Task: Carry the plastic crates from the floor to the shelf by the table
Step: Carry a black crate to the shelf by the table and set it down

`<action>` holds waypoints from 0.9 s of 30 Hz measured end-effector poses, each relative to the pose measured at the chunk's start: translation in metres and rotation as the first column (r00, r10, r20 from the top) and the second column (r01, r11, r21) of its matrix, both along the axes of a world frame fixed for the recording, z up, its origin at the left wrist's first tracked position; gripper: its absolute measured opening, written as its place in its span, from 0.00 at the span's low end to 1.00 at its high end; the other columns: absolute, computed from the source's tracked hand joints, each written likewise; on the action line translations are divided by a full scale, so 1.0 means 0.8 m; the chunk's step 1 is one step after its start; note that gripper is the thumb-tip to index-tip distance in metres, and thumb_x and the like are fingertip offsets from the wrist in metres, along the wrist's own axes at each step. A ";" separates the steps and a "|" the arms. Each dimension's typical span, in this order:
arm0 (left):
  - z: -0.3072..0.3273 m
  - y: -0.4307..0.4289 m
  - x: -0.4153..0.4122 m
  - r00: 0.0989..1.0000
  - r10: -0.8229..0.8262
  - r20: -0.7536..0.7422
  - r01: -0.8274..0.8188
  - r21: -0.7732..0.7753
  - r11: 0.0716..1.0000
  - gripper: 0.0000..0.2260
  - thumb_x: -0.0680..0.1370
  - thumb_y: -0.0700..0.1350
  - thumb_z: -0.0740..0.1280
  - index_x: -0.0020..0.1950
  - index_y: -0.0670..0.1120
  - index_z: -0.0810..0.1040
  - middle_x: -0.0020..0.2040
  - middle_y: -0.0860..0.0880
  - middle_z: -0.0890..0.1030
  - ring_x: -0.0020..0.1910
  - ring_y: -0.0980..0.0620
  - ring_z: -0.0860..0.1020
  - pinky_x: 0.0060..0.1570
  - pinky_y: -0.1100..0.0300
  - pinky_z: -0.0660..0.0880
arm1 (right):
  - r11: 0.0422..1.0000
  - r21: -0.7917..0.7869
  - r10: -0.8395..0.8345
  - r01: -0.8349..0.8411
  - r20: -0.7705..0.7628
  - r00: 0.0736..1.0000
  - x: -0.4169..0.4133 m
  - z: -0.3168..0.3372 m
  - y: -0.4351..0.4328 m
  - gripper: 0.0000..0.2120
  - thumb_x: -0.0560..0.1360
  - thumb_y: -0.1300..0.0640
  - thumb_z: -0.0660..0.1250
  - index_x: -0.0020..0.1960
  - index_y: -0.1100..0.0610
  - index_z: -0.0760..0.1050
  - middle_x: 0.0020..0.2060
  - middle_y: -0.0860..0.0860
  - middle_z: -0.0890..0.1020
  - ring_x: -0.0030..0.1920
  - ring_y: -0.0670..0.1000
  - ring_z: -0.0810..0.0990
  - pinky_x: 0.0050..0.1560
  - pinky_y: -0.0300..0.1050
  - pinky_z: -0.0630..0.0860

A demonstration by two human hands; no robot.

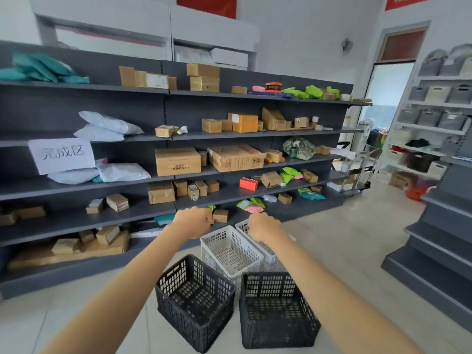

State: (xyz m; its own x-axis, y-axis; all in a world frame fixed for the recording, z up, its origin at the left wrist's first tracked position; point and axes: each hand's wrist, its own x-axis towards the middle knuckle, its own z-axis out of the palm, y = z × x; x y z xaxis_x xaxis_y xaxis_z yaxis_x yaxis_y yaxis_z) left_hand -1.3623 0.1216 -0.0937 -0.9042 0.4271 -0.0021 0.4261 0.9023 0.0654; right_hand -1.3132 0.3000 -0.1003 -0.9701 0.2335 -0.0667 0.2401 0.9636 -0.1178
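Several plastic crates stand together on the tiled floor in front of me. Nearest are a black crate (195, 300) on the left and a second black crate (277, 310) on the right, both empty. Behind them sit a white crate (229, 251) and a second white crate (265, 249), which is partly hidden by my right arm. Both arms are stretched forward above the crates. My left hand (194, 222) has its fingers curled and holds nothing. My right hand (264, 227) is also curled with nothing in it, in front of the far white crate's rim.
A long dark grey shelf unit (163, 186) full of cardboard boxes and mail bags runs along the left and the back. Another grey shelf unit (434, 251) stands at the right. A metal trolley (357, 175) is parked by the doorway. Open tiled floor lies between the two units.
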 end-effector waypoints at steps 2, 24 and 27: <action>-0.005 -0.005 -0.043 1.000 -0.024 -0.015 0.023 -0.025 0.999 0.15 0.78 0.44 0.56 0.64 0.49 0.73 0.60 0.43 0.78 0.57 0.40 0.77 0.53 0.52 0.71 | 0.999 -0.050 -0.012 0.012 0.006 1.000 -0.043 -0.013 -0.012 0.13 0.77 0.62 0.57 0.60 0.62 0.72 0.55 0.59 0.77 0.55 0.60 0.77 0.51 0.51 0.72; -0.174 0.015 -0.523 0.972 -0.143 0.186 0.153 -0.041 0.987 0.17 0.78 0.43 0.58 0.67 0.50 0.70 0.63 0.42 0.76 0.59 0.40 0.76 0.55 0.50 0.72 | 0.949 -0.259 -0.149 0.182 0.142 0.979 -0.476 -0.199 -0.028 0.17 0.78 0.62 0.57 0.67 0.60 0.67 0.56 0.57 0.78 0.57 0.58 0.78 0.49 0.50 0.73; -0.217 0.017 -0.556 0.957 -0.147 0.249 0.163 -0.045 0.986 0.17 0.79 0.43 0.57 0.67 0.51 0.69 0.61 0.41 0.77 0.57 0.39 0.77 0.52 0.49 0.72 | 0.940 -0.253 -0.178 0.230 0.213 0.961 -0.499 -0.234 -0.024 0.18 0.78 0.61 0.58 0.67 0.61 0.67 0.51 0.55 0.79 0.55 0.57 0.78 0.55 0.51 0.75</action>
